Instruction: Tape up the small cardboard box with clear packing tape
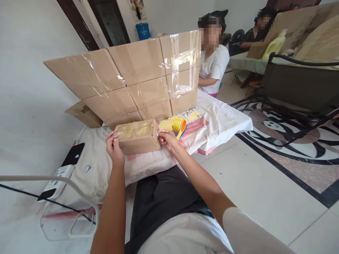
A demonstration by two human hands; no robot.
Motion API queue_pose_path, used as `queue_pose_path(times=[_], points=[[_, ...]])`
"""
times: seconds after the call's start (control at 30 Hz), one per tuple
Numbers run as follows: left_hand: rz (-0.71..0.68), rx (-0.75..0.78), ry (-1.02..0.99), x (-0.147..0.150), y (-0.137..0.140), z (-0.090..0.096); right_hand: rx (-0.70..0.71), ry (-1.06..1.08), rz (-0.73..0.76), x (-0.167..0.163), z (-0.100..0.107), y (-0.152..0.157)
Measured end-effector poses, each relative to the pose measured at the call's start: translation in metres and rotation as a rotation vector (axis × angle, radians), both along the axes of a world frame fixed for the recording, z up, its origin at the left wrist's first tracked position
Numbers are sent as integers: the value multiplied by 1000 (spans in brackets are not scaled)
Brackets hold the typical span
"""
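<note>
A small brown cardboard box (139,144) with shiny tape across its top rests at the near edge of the cloth-covered table. My left hand (114,145) grips its left end, thumb on the near face and fingers round the far side. At the box's right end, my right hand (167,138) is closed in a pinch; a tiny white-and-blue piece (157,133) shows at the fingertips, its kind too small to tell. Just beyond that hand lies a yellow roll with an orange handle (180,125), resembling a tape dispenser, with a blue part under it.
Stacked taped cartons (143,76) form a wall behind the box. A white power strip (59,178) and a small sticker-like piece (87,168) lie at left; a pale looped cable (79,190) hangs nearby. One person (215,60) sits beyond the cartons, another farther back. A folding chair (299,83) stands at right.
</note>
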State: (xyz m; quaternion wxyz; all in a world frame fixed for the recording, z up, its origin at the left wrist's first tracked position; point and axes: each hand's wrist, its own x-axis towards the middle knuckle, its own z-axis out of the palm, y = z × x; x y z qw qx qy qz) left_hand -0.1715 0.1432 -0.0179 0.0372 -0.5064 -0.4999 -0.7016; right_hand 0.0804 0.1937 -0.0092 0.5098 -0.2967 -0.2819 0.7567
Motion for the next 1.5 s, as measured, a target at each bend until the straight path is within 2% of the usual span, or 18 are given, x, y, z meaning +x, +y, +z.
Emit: queue_pose_path(times=[0.2, 0.73, 0.97, 1.13, 1.27, 1.4, 1.5], points=[[1, 13, 0, 5, 0, -1, 17, -25, -49, -1, -11, -3], [6, 14, -5, 5, -2, -3, 4, -202, -231, -18, -8, -13], [7, -5, -15, 6, -2, -1, 120, -267, -318, -21, -18, -28], [18, -20, -37, 8, -1, 0, 300, -364, -366, -16, -34, -45], [29, -42, -41, 9, -2, 0, 321, -394, -337, -17, -42, -54], [31, -56, -56, 10, -3, 1, 397, -481, -376, -18, -44, -55], [28, -68, -75, 10, -3, 3, 419, -547, -341, -17, -44, -57]])
